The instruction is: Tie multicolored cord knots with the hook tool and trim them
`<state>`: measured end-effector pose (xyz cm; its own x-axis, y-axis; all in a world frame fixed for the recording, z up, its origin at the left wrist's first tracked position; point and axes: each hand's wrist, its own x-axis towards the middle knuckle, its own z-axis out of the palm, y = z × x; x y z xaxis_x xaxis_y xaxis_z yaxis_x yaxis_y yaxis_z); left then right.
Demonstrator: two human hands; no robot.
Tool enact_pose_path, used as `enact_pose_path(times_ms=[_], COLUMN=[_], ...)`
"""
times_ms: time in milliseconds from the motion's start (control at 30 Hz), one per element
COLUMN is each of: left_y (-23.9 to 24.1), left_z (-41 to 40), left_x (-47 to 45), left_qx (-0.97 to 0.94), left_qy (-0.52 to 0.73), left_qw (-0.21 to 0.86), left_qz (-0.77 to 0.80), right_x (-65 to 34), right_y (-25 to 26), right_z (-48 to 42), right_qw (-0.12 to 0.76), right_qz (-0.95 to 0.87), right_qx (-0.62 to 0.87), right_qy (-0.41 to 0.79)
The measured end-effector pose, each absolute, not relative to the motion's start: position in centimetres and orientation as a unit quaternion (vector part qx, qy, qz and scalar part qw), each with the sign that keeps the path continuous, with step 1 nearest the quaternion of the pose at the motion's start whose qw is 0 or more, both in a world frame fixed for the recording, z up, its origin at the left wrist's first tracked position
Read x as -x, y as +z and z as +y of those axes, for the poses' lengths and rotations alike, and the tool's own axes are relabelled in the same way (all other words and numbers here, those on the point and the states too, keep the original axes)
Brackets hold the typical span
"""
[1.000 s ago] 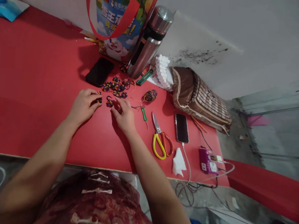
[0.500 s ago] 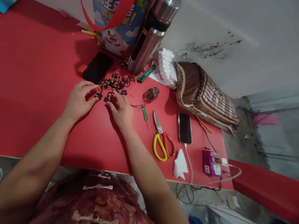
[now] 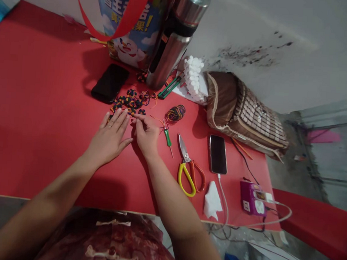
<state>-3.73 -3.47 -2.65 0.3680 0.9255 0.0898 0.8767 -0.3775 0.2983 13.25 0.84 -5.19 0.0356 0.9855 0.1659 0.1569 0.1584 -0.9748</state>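
Note:
Dark knotted cord pieces with orange flecks (image 3: 129, 101) lie in a small heap on the red table. My left hand (image 3: 110, 138) is spread palm down at the heap's near edge, fingers stretched over some of the pieces, a ring on one finger. Just right of it, my right hand (image 3: 147, 136) is closed, thumb and forefinger drawn together beside the heap. What sits between those fingertips, if anything, is hidden. To the right are a wound bundle of multicoloured cord (image 3: 175, 113) and a green-handled awl-like tool (image 3: 167, 138) with cord ends by it.
Yellow-and-red-handled scissors (image 3: 187, 162), a charging phone (image 3: 218, 154) and crumpled white paper (image 3: 212, 201) lie to the right. Behind the heap are a black phone (image 3: 109, 83), a steel flask (image 3: 169, 59), a printed bag (image 3: 128, 50) and a green cutter (image 3: 169, 87). A brown cushion (image 3: 251, 115) rests against the wall.
My left hand has moved right and flattened over the near pieces. My right hand's fingers have drawn together. The view has shifted slightly.

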Motion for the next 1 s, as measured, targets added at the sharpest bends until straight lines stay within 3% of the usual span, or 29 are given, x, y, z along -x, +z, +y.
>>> enact_pose_path(times_ms=[267,433,567,767,1000], left_y=[-1.9,-1.7,-2.1,-2.5,-2.4], left_z=[-2.6,-2.5,-3.0,-2.8,-2.6], left_x=[4.2,5.2,5.9,5.3,5.3], left_qx=[-0.808,-0.806,-0.811,-0.807,-0.796], left_qy=[0.115,0.135,0.158,0.172,0.184], left_qw=[0.099,0.109,0.110,0.094,0.107], left_qz=[0.569,0.566,0.552,0.557,0.567], right_x=[-12.8,-14.5,-16.0,-15.6,-15.7], right_y=[-5.7,-5.7,-5.2,-4.0,-3.8], right_z=[1.0,2.1,2.7,2.4,2.4], right_qw=[0.584,0.616,0.528,0.357,0.342], right_qz=[-0.486,-0.492,-0.604,-0.687,-0.676], right_qx=[0.493,0.526,0.563,0.596,0.618], right_qy=[0.425,0.319,0.199,0.211,0.209])
